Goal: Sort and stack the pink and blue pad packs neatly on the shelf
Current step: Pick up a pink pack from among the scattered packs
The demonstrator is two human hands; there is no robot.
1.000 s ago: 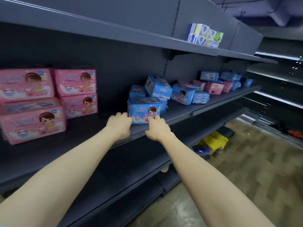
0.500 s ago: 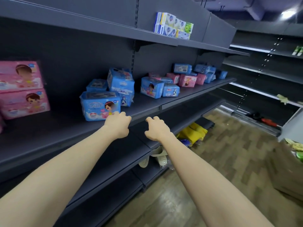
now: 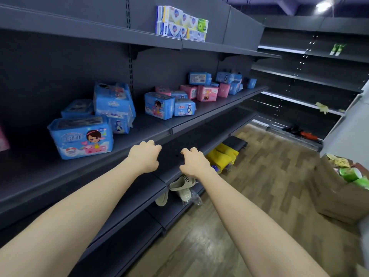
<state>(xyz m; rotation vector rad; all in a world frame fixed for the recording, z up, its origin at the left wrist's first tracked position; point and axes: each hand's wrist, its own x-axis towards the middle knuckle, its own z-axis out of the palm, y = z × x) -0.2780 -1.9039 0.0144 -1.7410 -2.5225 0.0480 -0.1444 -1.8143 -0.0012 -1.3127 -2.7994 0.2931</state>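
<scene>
Dark shelf [image 3: 139, 134], far left: pink pack [image 3: 3, 139] (mostly cut off).

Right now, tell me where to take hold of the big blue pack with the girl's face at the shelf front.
Probably its two short ends, coming from the front: the blue pack lies lengthwise along the shelf edge, both ends exposed, another pack close behind.
</scene>
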